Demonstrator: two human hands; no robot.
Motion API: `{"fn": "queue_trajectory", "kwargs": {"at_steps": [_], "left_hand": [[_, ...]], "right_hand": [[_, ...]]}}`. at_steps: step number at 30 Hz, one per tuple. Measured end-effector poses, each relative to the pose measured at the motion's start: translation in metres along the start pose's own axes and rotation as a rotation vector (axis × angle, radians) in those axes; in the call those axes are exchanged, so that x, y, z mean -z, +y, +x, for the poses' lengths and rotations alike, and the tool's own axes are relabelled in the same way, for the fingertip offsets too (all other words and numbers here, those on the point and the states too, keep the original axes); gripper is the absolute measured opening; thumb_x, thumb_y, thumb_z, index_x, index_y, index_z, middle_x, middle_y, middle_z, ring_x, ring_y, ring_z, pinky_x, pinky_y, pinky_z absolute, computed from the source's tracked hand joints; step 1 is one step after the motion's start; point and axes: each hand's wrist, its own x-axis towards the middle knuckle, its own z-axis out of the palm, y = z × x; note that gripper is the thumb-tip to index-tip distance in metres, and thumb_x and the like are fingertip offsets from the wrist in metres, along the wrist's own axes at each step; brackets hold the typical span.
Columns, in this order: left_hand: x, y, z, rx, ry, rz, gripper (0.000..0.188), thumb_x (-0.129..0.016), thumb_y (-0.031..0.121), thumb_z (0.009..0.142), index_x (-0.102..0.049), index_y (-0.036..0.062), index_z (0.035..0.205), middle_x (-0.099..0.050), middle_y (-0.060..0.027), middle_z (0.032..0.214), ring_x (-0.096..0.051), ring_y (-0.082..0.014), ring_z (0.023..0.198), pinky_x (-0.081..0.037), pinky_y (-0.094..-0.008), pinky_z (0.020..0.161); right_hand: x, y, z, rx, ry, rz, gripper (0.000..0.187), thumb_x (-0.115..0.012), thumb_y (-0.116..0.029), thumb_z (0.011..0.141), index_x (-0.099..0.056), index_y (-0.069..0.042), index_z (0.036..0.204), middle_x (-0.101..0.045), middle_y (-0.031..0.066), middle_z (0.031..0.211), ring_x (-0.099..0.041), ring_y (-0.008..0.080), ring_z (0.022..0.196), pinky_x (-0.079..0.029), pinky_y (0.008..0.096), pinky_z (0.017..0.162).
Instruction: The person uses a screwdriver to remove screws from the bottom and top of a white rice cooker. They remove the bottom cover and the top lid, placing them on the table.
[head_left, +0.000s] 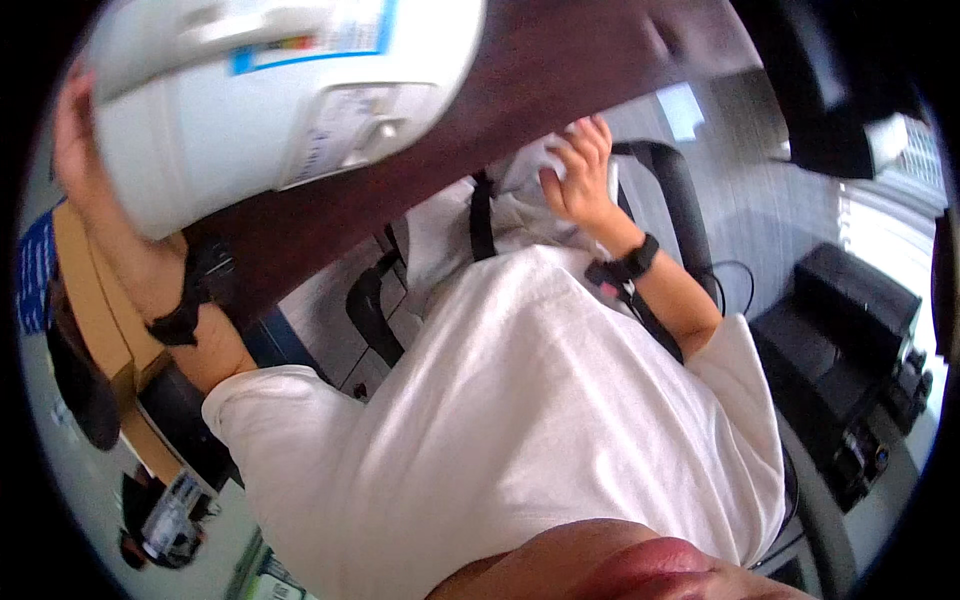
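A large white rounded appliance [230, 130], its exact kind unclear, fills the upper left, slightly blurred. It bears a blue-edged label and a pale printed sheet. My left hand [85, 150] grips it at its left end, with part of the fingers hidden behind it. Beneath it is a dark reddish-brown table [560, 60]. Nearer my body, my right hand [580, 175] hovers by the table's edge over my lap, fingers apart and holding nothing. Black bands circle both wrists.
A cardboard box [110, 300] stands to the left, below my left forearm. Black chair armrests [690, 210] flank me. At the right are a black boxy piece of furniture [840, 320] and a bright window with blinds [885, 240].
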Motion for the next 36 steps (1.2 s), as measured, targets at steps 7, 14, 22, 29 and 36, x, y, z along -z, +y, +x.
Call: {"fn": "queue_trajectory", "kwargs": {"at_steps": [7,14,22,29,36], "left_hand": [[0.015,0.000,-0.026,0.033,0.087,0.048,0.059,-0.049,0.048,0.093,-0.045,0.0050,0.133,-0.053,-0.0124,0.129,-0.059,-0.0222,0.112,-0.053,-0.0339,0.088],[0.028,-0.018,-0.022,0.137,0.141,0.086,0.060,-0.046,0.051,0.093,-0.046,0.0058,0.133,-0.052,-0.0141,0.132,-0.056,-0.0239,0.118,-0.049,-0.0384,0.093],[0.033,-0.025,-0.025,0.070,0.130,0.081,0.064,-0.050,0.054,0.091,-0.048,0.0045,0.131,-0.051,-0.0149,0.132,-0.057,-0.0238,0.115,-0.052,-0.0374,0.089],[0.023,-0.011,-0.017,-0.030,0.059,0.083,0.067,-0.053,0.057,0.090,-0.050,0.0033,0.129,-0.050,-0.0156,0.132,-0.058,-0.0236,0.113,-0.055,-0.0366,0.085],[-0.003,0.005,0.010,-0.205,-0.119,0.099,0.079,-0.054,0.066,0.085,-0.048,0.0024,0.132,-0.056,-0.0146,0.124,-0.062,-0.0225,0.107,-0.058,-0.0356,0.081]], "right_hand": [[-0.019,0.053,-0.108,-1.013,-0.554,-0.124,0.063,-0.044,-0.050,0.094,-0.049,0.005,0.124,-0.045,0.0293,0.131,-0.042,0.0437,0.123,-0.031,0.0485,0.105],[0.002,0.055,-0.192,-1.661,-0.435,-0.100,0.053,-0.045,-0.042,0.093,-0.056,0.003,0.120,-0.053,0.0227,0.126,-0.044,0.0410,0.122,-0.035,0.0534,0.101],[0.057,0.024,-0.289,-1.836,-0.791,-0.169,0.062,-0.053,-0.053,0.088,-0.064,0.005,0.107,-0.063,0.0260,0.116,-0.063,0.0382,0.104,-0.049,0.0431,0.089],[0.081,0.014,-0.248,-1.951,-0.530,0.880,0.061,-0.046,-0.058,0.093,-0.067,-0.002,0.105,-0.066,0.0092,0.096,-0.061,0.0214,0.083,-0.047,0.0309,0.071],[0.112,0.019,-0.094,-1.596,-0.910,0.419,0.051,-0.055,-0.052,0.090,-0.057,-0.005,0.068,-0.046,-0.0023,0.059,-0.041,0.0085,0.054,-0.030,0.0293,0.047]]}}
